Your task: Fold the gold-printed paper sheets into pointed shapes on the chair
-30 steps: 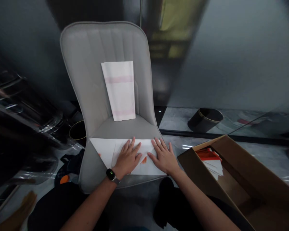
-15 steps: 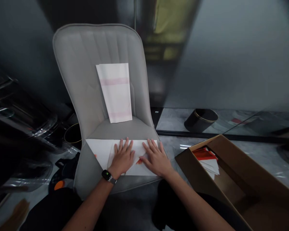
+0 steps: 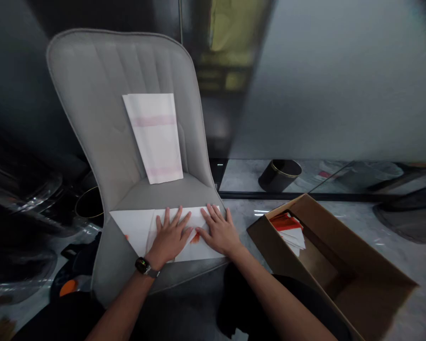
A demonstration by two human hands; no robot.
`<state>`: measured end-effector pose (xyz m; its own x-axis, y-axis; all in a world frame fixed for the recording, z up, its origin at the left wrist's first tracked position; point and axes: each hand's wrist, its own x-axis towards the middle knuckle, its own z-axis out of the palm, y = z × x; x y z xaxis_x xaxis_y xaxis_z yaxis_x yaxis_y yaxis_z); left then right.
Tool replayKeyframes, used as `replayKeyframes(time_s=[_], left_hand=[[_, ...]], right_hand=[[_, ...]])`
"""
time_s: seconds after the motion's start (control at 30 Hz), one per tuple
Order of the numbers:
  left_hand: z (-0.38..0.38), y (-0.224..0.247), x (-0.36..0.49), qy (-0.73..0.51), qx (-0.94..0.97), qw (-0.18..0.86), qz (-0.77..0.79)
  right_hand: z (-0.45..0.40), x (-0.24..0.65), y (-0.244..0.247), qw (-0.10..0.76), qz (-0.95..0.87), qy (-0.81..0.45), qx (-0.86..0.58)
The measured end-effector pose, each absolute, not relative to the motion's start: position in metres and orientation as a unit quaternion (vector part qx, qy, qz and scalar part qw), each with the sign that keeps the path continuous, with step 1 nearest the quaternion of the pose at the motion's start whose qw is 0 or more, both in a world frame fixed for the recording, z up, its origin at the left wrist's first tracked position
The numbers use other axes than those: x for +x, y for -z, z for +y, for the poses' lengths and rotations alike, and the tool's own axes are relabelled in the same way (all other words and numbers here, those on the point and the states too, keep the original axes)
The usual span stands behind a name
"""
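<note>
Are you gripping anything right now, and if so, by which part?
Nothing is gripped: the left hand and right hand both lie flat, fingers spread, pressing on the middle of a white paper sheet on the grey chair seat.

You rest two hands [image 3: 168, 238] [image 3: 218, 232] on one white sheet [image 3: 131, 227]. You also see one gray chair [image 3: 92, 94], one striped paper [image 3: 152, 137] and one cardboard box [image 3: 348, 241].

The view turned right, showing more cardboard box [image 3: 326, 246].
</note>
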<state>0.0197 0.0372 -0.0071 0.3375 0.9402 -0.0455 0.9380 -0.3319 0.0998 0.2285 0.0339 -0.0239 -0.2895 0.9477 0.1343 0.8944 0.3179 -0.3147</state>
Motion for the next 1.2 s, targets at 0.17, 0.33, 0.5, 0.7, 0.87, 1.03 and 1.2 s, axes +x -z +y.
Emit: replayKeyframes(time_s=[0.17,0.33,0.5,0.7,0.87,1.03,1.2], left_hand=[[0.033,0.004,0.024,-0.001,0.812,0.036,0.582],[0.028,-0.002,0.026,-0.013,0.811,0.039,0.584],[0.027,-0.002,0.023,-0.012,0.810,0.054,0.584],[0.026,-0.002,0.023,-0.012,0.811,0.057,0.582],[0.026,-0.002,0.024,-0.009,0.812,0.045,0.582],[0.025,-0.001,0.024,-0.005,0.811,0.031,0.585],[0.026,0.001,0.024,-0.007,0.811,0.022,0.585]], right_hand=[[0.036,0.243,0.023,0.124,-0.769,-0.116,-0.616],[0.033,0.238,0.026,0.121,-0.761,-0.098,-0.629],[0.024,0.225,0.031,0.147,-0.824,-0.067,-0.544],[0.028,0.227,0.034,0.136,-0.818,-0.097,-0.551],[0.036,0.231,0.033,0.129,-0.813,-0.107,-0.557],[0.051,0.238,0.029,0.112,-0.800,-0.129,-0.575],[0.044,0.229,0.021,0.122,-0.797,-0.100,-0.583]])
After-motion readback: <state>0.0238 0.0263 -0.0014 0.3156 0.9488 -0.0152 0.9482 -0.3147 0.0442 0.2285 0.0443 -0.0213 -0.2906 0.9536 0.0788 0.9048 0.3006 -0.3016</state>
